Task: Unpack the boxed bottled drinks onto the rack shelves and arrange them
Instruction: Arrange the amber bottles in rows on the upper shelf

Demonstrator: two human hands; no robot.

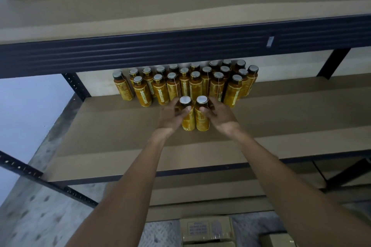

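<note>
Now: left hand (172, 116) round glossy cylindrical left bottle (189, 121), right hand (221, 119) round right bottle (201, 123), upright on matte shelf (120, 126).

I'm standing in a storeroom: a dark steel rack (75, 86) with bare board shelves (120, 126), rows of identical yellow bottled drinks (195, 86), and cardboard cartons (206, 226) on the speckled concrete floor (40, 206).

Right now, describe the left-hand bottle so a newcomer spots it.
On the rack shelf, a cluster of yellow bottles stands at the back. Two more stand alone in front; it is the left bottle of that pair, gripped by the left hand.
</note>
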